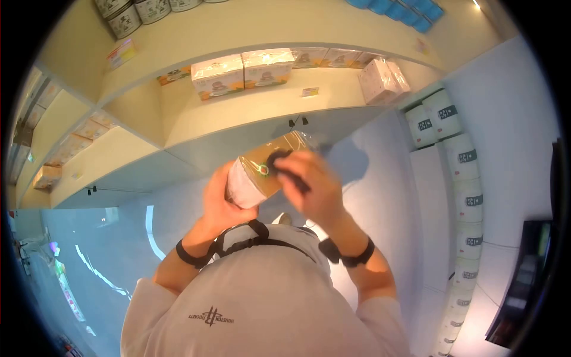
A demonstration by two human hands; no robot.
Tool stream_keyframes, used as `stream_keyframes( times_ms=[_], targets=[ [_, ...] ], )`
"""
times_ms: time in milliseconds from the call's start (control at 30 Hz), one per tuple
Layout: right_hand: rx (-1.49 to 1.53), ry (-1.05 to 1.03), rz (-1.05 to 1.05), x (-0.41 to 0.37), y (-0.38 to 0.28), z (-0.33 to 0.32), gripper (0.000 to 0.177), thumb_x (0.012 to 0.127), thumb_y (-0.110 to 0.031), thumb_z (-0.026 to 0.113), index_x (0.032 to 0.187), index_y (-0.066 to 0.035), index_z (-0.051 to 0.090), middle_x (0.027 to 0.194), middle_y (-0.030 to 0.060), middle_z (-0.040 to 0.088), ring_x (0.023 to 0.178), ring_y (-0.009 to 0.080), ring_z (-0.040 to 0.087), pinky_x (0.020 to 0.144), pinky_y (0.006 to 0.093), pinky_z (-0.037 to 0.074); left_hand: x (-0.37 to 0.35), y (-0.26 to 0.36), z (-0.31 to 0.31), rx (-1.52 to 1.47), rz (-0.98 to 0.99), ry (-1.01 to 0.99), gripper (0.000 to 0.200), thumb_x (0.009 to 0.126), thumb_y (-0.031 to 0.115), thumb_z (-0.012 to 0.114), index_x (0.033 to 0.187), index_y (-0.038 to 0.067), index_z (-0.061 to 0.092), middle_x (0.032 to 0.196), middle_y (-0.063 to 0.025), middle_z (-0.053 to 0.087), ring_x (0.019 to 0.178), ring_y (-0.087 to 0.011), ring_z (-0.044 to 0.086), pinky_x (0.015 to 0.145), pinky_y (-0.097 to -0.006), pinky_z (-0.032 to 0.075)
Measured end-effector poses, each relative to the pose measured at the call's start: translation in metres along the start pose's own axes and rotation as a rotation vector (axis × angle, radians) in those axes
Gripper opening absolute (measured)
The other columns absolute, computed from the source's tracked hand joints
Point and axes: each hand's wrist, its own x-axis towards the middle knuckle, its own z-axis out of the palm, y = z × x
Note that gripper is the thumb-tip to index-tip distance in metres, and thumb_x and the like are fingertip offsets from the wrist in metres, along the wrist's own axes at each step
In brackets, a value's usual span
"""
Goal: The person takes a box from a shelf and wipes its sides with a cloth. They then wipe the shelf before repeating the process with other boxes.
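Observation:
A film-wrapped box (247, 185), pale on one face and golden brown on the other, is tilted in front of my body. My left hand (221, 199) is closed around its pale end, with the thumb along the near edge. Over the brown face, my right hand (318, 187) grips a dark, soft-looking cloth (291, 177), which overlaps the box there. Motion smears the right fingers a little, and the cloth's exact shape is hard to make out.
Ahead, a cream shelf (226, 125) bears wrapped boxes (219, 77) and a pale pink pack (377, 82). Above are cans (125, 22) and blue items (398, 11). White packages (467, 160) line the right side. A dark screen (523, 279) stands at far right.

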Motion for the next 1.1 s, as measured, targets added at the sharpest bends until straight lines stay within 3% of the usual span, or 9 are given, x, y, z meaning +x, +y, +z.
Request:
stream_keyframes(
  times_ms=[167, 233, 300, 433, 500, 633, 933, 1000, 1100],
  targets=[
    [-0.069, 0.018, -0.018, -0.02, -0.007, -0.014, 0.037, 0.068, 0.0, 0.079, 0.103, -0.009, 0.07, 0.098, 0.0096, 0.066, 0.086, 0.0291, 0.067, 0.073, 0.0364, 0.057, 0.003, -0.005, -0.001, -0.21, -0.006, -0.045, 0.075, 0.066, 0.008, 0.081, 0.133, -0.003, 0.049, 0.113, -0.0141, 0.066, 0.101, -0.0232, 0.065, 0.092, -0.0346, 0.051],
    [-0.105, -0.04, 0.021, -0.039, 0.008, -0.021, 0.039, 0.068, 0.0, 0.079, 0.105, -0.01, 0.07, 0.097, 0.0102, 0.066, 0.085, 0.0296, 0.067, 0.074, 0.0358, 0.057, 0.006, -0.01, -0.005, -0.464, -0.481, -0.022, 0.07, 0.071, 0.003, 0.075, 0.135, -0.002, 0.048, 0.116, -0.0139, 0.065, 0.104, -0.0214, 0.065, 0.093, -0.0351, 0.051],
    [-0.041, 0.046, 0.061, -0.053, 0.022, -0.037, 0.034, 0.072, -0.002, 0.077, 0.105, -0.009, 0.07, 0.094, 0.0086, 0.066, 0.081, 0.0241, 0.067, 0.073, 0.0318, 0.056, 0.02, -0.008, -0.008, -0.543, -0.393, -0.015, 0.066, 0.074, 0.0, 0.069, 0.136, -0.002, 0.046, 0.119, -0.014, 0.064, 0.107, -0.0207, 0.064, 0.094, -0.0361, 0.052],
    [0.266, 0.029, 0.699, -0.06, 0.051, -0.101, 0.047, 0.082, -0.01, 0.073, 0.127, -0.006, 0.06, 0.085, 0.0034, 0.066, 0.077, 0.0106, 0.06, 0.071, 0.0243, 0.049, 0.039, -0.004, -0.015, -0.573, -0.431, -0.099, 0.069, 0.074, 0.005, 0.07, 0.138, -0.002, 0.045, 0.123, -0.0141, 0.063, 0.112, -0.0217, 0.063, 0.097, -0.037, 0.051],
    [0.699, -0.35, 0.912, -0.054, 0.072, -0.126, 0.094, 0.075, -0.028, 0.09, 0.15, -0.005, 0.039, 0.101, 0.0031, 0.068, 0.094, 0.0114, 0.061, 0.085, 0.0261, 0.048, 0.054, 0.013, -0.01, -0.575, -0.322, -0.315, 0.076, 0.072, 0.008, 0.074, 0.141, 0.0, 0.043, 0.126, -0.0117, 0.061, 0.117, -0.0202, 0.059, 0.102, -0.0364, 0.046],
    [0.849, -0.563, 0.695, -0.055, 0.074, -0.106, 0.106, 0.069, -0.04, 0.093, 0.15, -0.002, 0.037, 0.146, 0.0061, 0.046, 0.132, 0.0146, 0.041, 0.113, 0.0329, 0.032, 0.072, 0.038, 0.012, -0.573, -0.249, -0.457, 0.084, 0.071, 0.013, 0.078, 0.144, 0.003, 0.04, 0.128, -0.0092, 0.059, 0.12, -0.0189, 0.056, 0.105, -0.0347, 0.042],
    [1.091, -0.237, 0.832, -0.116, 0.114, -0.1, 0.091, 0.075, -0.046, 0.083, 0.144, 0.001, 0.045, 0.131, 0.0081, 0.06, 0.119, 0.0177, 0.056, 0.102, 0.0324, 0.045, 0.079, 0.061, 0.033, -0.657, -0.375, -0.533, 0.126, 0.06, 0.042, 0.092, 0.158, 0.006, 0.021, 0.152, -0.0126, 0.041, 0.141, -0.0258, 0.041, 0.115, -0.0423, 0.034],
    [1.392, -0.13, 0.962, -0.146, 0.148, -0.087, 0.087, 0.076, -0.048, 0.081, 0.14, 0.0, 0.049, 0.132, 0.0111, 0.061, 0.118, 0.0231, 0.06, 0.101, 0.0365, 0.049, 0.069, 0.056, 0.028, -0.846, -0.429, -0.181, 0.138, 0.055, 0.059, 0.093, 0.16, 0.009, 0.017, 0.157, -0.0144, 0.034, 0.146, -0.0286, 0.034, 0.116, -0.0489, 0.032],
    [1.604, -0.01, 1.067, -0.157, 0.163, -0.081, 0.083, 0.077, -0.048, 0.077, 0.138, 0.001, 0.049, 0.133, 0.0178, 0.059, 0.118, 0.033, 0.061, 0.099, 0.0473, 0.052, 0.019, 0.042, 0.046, -0.814, -0.429, -0.313, 0.136, 0.061, 0.043, 0.097, 0.161, 0.009, 0.011, 0.16, -0.0177, 0.026, 0.147, -0.0334, 0.031, 0.116, -0.0512, 0.032]
  ],
)
